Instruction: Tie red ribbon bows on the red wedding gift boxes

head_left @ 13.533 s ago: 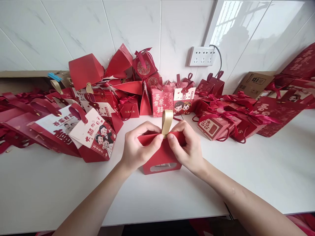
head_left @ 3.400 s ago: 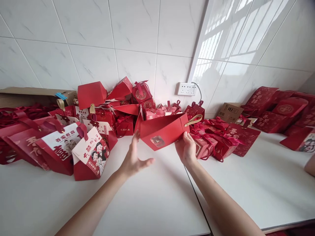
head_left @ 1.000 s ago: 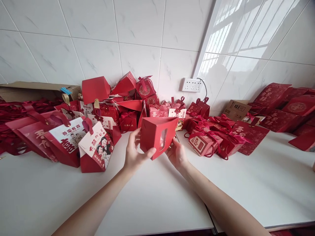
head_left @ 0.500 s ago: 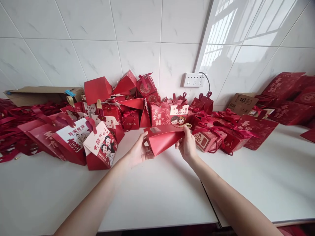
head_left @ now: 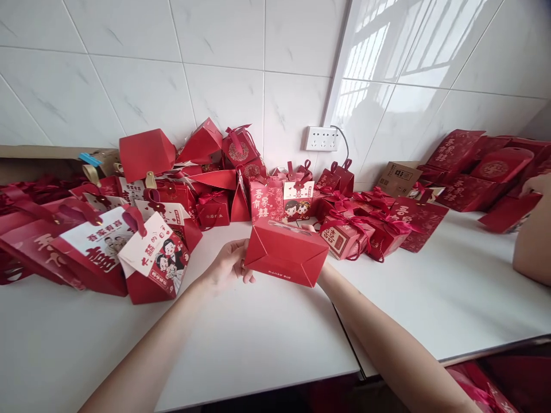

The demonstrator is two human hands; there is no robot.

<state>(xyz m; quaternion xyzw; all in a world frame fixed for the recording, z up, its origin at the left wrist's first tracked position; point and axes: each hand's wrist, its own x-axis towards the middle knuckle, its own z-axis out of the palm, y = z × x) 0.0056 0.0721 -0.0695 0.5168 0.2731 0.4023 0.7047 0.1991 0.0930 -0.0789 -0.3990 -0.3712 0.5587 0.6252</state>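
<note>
A red folding gift box (head_left: 287, 253) is held up above the table between my hands, its flat folded base with small printed characters turned towards me. My left hand (head_left: 229, 262) is closed at the box's left edge, thumb and fingers curled there. Most of my right hand (head_left: 328, 274) is hidden behind the box's right side; a fingertip shows over the top edge as it grips the box. Left of my hands stands a gift box with a cartoon couple (head_left: 171, 265) and a ribbon handle. Behind the held box is another box with cartoon faces (head_left: 298, 207).
Several red boxes with ribbon bows (head_left: 349, 236) stand to the right, and more are piled against the tiled wall (head_left: 224, 92). A white power strip (head_left: 322, 139) hangs there. At the far right, another person's arm (head_left: 534, 244) reaches over the white table (head_left: 477, 281).
The held box has been tipped so its base faces me, and my right hand has gone behind it. The view has shifted right, and another person's arm has appeared at the right.
</note>
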